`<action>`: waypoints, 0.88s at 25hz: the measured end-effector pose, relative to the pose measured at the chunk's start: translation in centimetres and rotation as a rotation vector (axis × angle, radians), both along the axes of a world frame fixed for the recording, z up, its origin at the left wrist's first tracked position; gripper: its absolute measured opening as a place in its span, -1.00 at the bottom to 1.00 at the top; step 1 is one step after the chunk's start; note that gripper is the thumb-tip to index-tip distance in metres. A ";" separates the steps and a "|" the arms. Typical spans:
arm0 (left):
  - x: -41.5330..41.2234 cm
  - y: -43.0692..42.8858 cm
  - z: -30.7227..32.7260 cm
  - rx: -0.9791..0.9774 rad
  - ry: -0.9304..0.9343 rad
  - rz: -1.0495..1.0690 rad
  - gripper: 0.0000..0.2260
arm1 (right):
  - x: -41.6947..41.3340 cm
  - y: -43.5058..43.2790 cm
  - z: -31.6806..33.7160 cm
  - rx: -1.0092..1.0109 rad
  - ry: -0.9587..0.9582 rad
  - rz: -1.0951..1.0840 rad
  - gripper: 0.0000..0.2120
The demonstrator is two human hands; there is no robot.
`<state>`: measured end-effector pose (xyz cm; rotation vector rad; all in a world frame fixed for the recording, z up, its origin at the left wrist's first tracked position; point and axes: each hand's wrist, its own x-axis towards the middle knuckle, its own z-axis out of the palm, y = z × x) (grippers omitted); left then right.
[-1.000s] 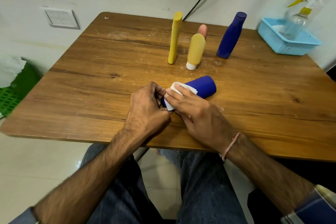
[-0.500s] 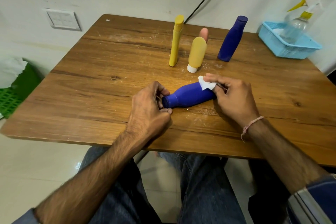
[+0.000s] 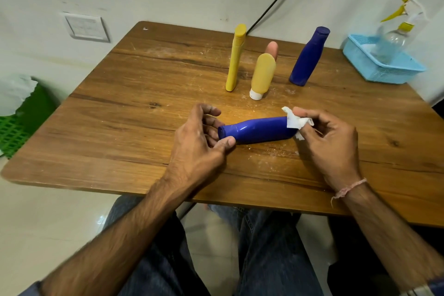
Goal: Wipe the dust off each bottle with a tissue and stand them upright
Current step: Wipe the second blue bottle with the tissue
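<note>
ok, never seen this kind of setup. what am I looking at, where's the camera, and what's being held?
There is no machine here. A person works with two bare hands, and everything is seen from one wide-angle camera worn on the head, looking down over the lap.

On the brown wooden table a dark blue plastic bottle lies on its side. The left hand grips its capped neck. The right hand pinches a crumpled white tissue against its base.

Behind them stand a tall slim yellow bottle, a squat yellow tube on its white cap, a pinkish bottle mostly hidden behind that, and a second dark blue bottle.

At the far right corner a light blue plastic basket holds a clear spray bottle with a yellow trigger.
</note>
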<state>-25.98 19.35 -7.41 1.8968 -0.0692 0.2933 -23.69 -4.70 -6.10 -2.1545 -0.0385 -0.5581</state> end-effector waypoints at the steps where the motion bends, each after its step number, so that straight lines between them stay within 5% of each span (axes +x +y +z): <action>1: 0.0 -0.1 0.0 -0.009 0.006 0.000 -0.50 | -0.6 0.1 0.0 -0.031 -0.025 -0.009 -0.69; 10: -0.3 -0.2 -0.2 0.012 -0.036 -0.056 -0.52 | -3.7 9.0 -2.7 -0.522 -0.345 0.251 -0.65; 14: -0.2 0.1 -0.5 0.085 -0.048 -0.059 -0.48 | -3.6 7.3 -2.2 -0.530 -0.268 0.311 -0.68; 22: 0.4 0.4 -0.6 0.300 -0.016 -0.112 -0.54 | -3.8 2.3 -1.3 -0.498 -0.133 0.094 -0.65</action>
